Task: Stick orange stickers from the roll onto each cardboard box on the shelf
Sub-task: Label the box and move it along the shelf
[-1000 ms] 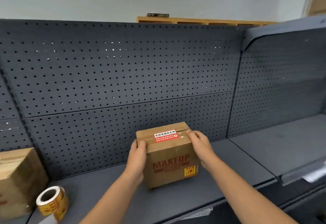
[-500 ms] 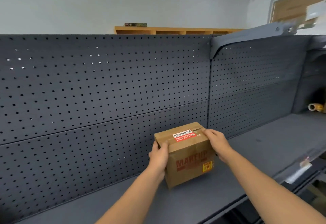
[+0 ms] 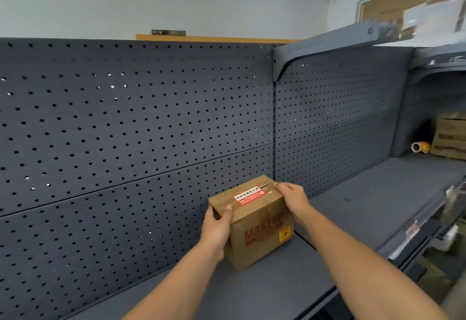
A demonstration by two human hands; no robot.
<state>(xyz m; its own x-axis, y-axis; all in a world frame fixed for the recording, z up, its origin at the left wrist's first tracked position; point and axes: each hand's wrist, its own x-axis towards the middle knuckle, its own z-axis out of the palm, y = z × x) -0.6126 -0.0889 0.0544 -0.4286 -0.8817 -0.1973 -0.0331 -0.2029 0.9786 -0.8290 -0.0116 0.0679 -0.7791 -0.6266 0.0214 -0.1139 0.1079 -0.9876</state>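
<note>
Left hand (image 3: 216, 226): gripping the box's left top edge, thumb on top.
Right hand (image 3: 292, 200): fingers curled over the right top edge.
Cardboard box (image 3: 262, 234): taped shut on the shelf (image 3: 353, 218), contents hidden.
Stickers: red-and-white label (image 3: 249, 196) on the lid, orange sticker (image 3: 285, 234) on the front.
Far right: sticker roll (image 3: 419, 147) beside stacked boxes (image 3: 450, 140), blurry.

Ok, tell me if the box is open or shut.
Shut. The box has its top flaps flat, and a red label lies over their seam.
</note>
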